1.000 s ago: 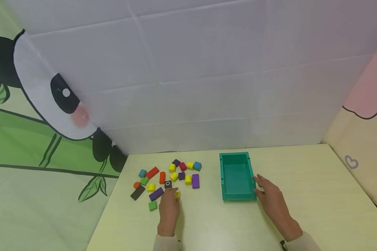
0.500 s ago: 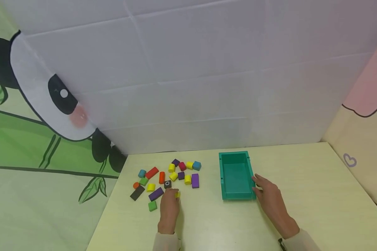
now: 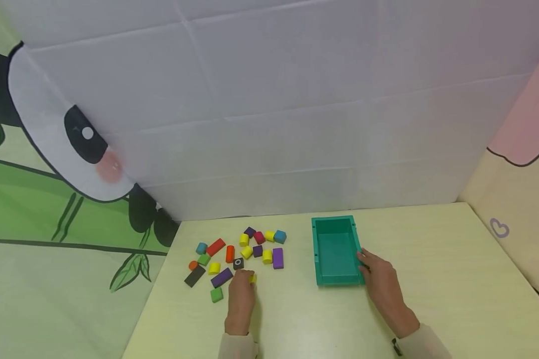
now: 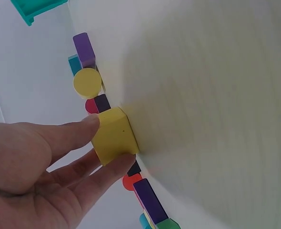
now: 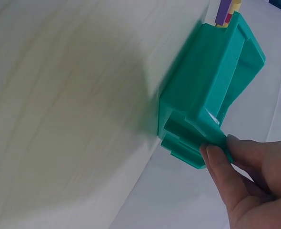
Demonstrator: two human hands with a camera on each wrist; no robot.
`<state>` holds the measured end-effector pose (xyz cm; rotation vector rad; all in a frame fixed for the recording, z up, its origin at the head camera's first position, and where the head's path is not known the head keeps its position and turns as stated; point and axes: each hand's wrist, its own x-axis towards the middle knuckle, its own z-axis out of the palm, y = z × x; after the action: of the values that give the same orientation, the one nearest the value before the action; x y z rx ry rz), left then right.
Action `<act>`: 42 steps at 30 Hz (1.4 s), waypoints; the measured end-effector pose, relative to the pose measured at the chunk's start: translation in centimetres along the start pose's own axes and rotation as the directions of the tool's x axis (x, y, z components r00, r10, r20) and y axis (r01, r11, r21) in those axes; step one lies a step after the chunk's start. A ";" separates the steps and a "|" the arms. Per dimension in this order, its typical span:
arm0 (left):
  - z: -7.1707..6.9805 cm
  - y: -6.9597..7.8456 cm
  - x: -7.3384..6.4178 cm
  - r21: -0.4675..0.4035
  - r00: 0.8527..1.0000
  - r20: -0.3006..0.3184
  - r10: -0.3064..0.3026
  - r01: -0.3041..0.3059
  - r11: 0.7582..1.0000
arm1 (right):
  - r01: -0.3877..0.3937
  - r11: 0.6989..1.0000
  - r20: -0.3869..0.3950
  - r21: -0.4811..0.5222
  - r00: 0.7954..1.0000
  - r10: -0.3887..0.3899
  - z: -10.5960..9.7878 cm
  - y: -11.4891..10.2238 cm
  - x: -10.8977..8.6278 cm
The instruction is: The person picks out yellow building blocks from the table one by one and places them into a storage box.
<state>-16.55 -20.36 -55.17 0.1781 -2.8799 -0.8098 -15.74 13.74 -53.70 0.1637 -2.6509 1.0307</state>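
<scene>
My left hand (image 3: 240,301) pinches a yellow block (image 4: 114,136) between thumb and fingers, low over the table at the near side of a scatter of coloured blocks. In the head view most of that block is hidden by the fingers. A black block with a white ring (image 3: 238,263) lies just beyond the fingertips. To the right stands a green plastic bin (image 3: 341,280) with nothing inside it. My right hand (image 3: 383,284) grips the bin's right side wall, thumb and fingers on either side of the rim in the right wrist view.
Around the left hand lie a purple block (image 3: 222,277), a green cube (image 3: 216,295), a dark block (image 3: 195,275), a red block (image 3: 216,247) and several yellow cylinders. An upright purple block (image 3: 278,258) sits nearest the bin. A white cloth wall (image 3: 269,194) rises behind the table.
My right hand has shifted slightly left, its fingers now overlapping the bin's rim more. The left hand keeps its pinch on the yellow block. The head view has turned a little.
</scene>
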 end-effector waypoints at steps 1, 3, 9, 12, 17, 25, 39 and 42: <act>0.0 0.0 0.1 -0.005 1.000 0.002 -0.007 0.007 1.000 | -0.004 1.000 0.000 -0.002 1.000 0.004 0.0 -0.1 0.1; -0.1 0.1 0.2 -0.010 1.000 0.009 -0.027 0.027 1.000 | -0.010 1.000 0.002 0.001 1.000 0.010 0.1 -0.3 0.2; -0.2 0.3 0.1 -0.018 0.998 0.014 -0.054 0.054 0.998 | -0.021 1.000 -0.006 -0.002 1.000 0.021 0.3 -0.8 0.4; -0.2 0.3 -0.1 -0.025 0.998 0.021 -0.056 0.056 0.998 | -0.033 0.999 -0.004 -0.013 0.999 0.033 0.4 -1.0 0.4; -0.3 0.3 -0.7 -0.041 0.998 0.025 -0.054 0.055 0.998 | -0.042 0.999 -0.001 -0.018 0.999 0.042 0.5 -1.1 0.2; -0.6 1.5 -1.4 -0.050 0.998 -0.038 0.039 -0.041 0.998 | -0.029 0.999 -0.020 -0.021 0.999 0.028 0.6 -1.2 -0.1; 0.5 5.9 -1.9 -0.108 0.995 0.003 0.098 -0.097 0.989 | -0.025 0.999 -0.040 -0.028 0.999 0.024 0.7 -1.2 0.0; 0.8 6.9 -2.0 -0.134 0.995 0.016 0.102 -0.099 0.986 | -0.028 0.999 -0.039 -0.032 0.999 0.027 0.7 -1.1 0.1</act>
<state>-15.21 -13.86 -52.42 0.0091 -2.8165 -0.9861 -15.78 12.47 -53.44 0.0998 -2.6403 0.9891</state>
